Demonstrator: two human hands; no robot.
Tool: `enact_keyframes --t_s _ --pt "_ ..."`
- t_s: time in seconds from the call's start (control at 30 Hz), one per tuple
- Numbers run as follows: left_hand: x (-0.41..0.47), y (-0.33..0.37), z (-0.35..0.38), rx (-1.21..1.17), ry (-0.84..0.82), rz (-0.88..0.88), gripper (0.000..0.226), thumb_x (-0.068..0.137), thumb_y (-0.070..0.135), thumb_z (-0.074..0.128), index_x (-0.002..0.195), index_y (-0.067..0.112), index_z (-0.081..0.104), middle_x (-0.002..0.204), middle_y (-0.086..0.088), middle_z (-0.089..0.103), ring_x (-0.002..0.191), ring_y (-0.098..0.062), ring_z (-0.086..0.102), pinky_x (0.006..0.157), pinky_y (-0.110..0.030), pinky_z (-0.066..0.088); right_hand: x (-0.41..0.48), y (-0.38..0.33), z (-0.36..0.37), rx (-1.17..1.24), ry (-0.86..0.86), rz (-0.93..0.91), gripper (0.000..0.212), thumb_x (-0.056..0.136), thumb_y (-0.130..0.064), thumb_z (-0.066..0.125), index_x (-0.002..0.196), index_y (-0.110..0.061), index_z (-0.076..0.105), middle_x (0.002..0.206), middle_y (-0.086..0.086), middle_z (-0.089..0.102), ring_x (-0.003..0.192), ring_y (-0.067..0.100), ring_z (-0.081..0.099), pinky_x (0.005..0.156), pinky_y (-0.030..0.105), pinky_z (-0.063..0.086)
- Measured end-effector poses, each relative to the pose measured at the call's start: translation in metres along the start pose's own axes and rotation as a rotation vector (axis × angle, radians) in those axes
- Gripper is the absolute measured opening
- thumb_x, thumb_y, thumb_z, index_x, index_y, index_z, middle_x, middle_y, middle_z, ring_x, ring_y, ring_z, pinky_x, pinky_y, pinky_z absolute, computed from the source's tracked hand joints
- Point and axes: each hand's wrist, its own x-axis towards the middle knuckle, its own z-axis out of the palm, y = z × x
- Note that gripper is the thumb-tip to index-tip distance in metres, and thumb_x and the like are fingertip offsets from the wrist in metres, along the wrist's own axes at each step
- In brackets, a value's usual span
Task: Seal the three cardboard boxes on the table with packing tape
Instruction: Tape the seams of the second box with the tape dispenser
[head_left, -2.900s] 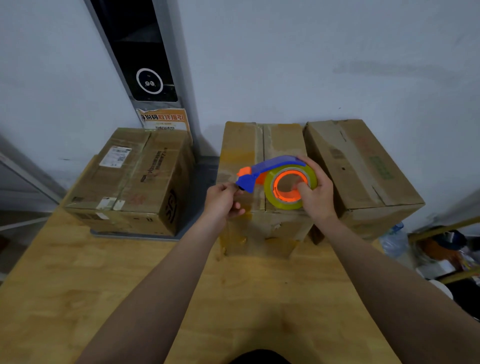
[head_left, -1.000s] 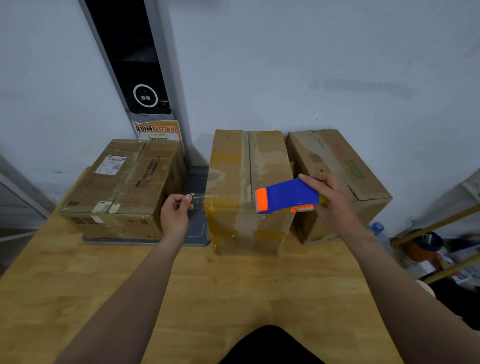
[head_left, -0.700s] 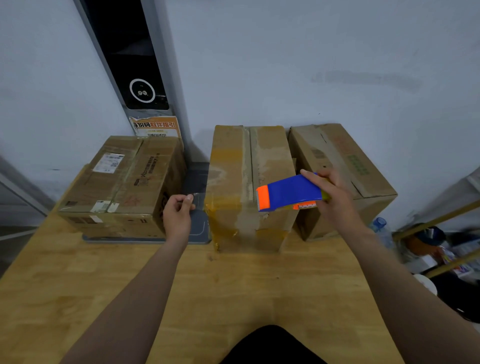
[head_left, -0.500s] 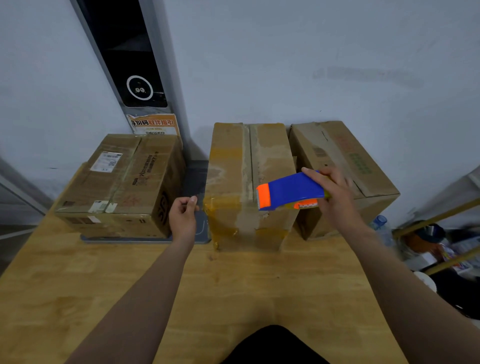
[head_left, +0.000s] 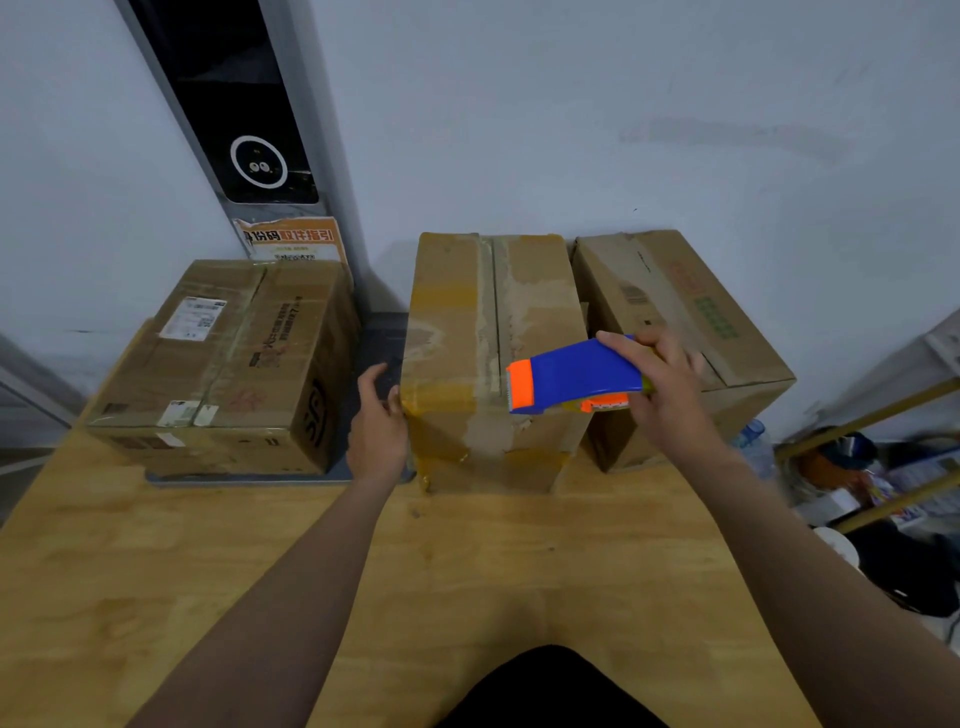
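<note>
Now my left hand (head_left: 378, 421) has reached the middle box (head_left: 457, 312) on the bench (head_left: 467, 571), fingers (head_left: 371, 376) flat on its side, right hand (head_left: 670, 395) gripping the tape dispenser (head_left: 576, 374) over it, so I should pull straight and tight.

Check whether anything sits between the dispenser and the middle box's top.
Nothing visible. The right hand holds the dispenser just above the middle box; the left hand rests on its left side, off the path.

Right hand (head_left: 667, 397) grips tape dispenser (head_left: 571, 371) above middle box (head_left: 452, 322); left hand (head_left: 376, 428) touches its side.
</note>
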Motion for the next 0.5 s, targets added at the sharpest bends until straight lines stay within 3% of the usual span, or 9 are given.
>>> enact_keyframes --t_s 0.07,0.13,0.23,0.3,0.4,0.5 --pt "0.006 -0.003 -0.004 0.032 -0.09 -0.08 0.047 0.106 0.058 0.032 0.147 0.039 0.024 0.088 -0.007 0.066 0.069 -0.032 0.061 0.054 -0.036 0.04 -0.001 -0.002 -0.001 -0.005 0.001 -0.001 0.053 0.094 -0.038 0.055 0.145 -0.043 0.041 0.125 0.006 0.048 0.121 0.026 0.045 0.097 0.026 0.018" --pt "0.01 -0.004 -0.009 -0.008 -0.108 -0.159 0.052 0.105 0.053 0.041 0.147 0.026 0.025 0.104 -0.007 0.065 0.082 -0.032 0.064 0.063 -0.043 0.049 -0.001 -0.004 0.0 -0.011 0.005 -0.009 0.052 0.095 -0.041 0.052 0.145 -0.044 0.04 0.125 0.006 0.048 0.121 0.026 0.045 0.098 0.026 0.018" --pt "0.006 0.015 -0.014 -0.132 0.034 -0.108 0.036 0.107 0.034 0.049 0.137 0.016 0.04 0.096 0.007 0.059 0.092 -0.025 0.065 0.072 -0.042 0.051 0.0 -0.004 0.003 -0.036 0.011 -0.004 0.061 0.096 -0.022 0.064 0.145 -0.046 0.038 0.125 0.007 0.048 0.121 0.027 0.046 0.097 0.033 0.021" --pt "0.0 0.035 -0.014 -0.22 0.071 -0.058 0.041 0.105 0.039 0.051 0.139 0.018 0.041 0.103 0.008 0.06 0.101 -0.023 0.065 0.075 -0.036 0.052 0.0 -0.004 0.004 -0.045 0.006 0.007 0.067 0.094 -0.018 0.068 0.146 -0.047 0.036 0.126 0.006 0.048 0.121 0.028 0.046 0.095 0.033 0.022" --pt "-0.013 0.061 -0.002 -0.232 -0.05 -0.028 0.091 0.083 0.067 0.068 0.153 0.026 0.026 0.143 -0.002 0.047 0.129 -0.025 0.052 0.099 -0.05 0.052 -0.001 -0.003 0.003 -0.05 -0.004 0.012 0.066 0.095 -0.022 0.067 0.147 -0.048 0.034 0.126 0.005 0.047 0.121 0.029 0.046 0.095 0.032 0.021" --pt "-0.027 0.077 0.013 0.029 -0.064 0.013 0.125 0.059 0.082 0.076 0.154 0.03 0.015 0.154 -0.009 0.031 0.14 -0.032 0.035 0.105 -0.057 0.045 0.001 -0.005 0.002 -0.061 -0.006 0.024 0.067 0.094 -0.021 0.069 0.146 -0.048 0.036 0.126 0.005 0.047 0.121 0.03 0.045 0.095 0.03 0.019"
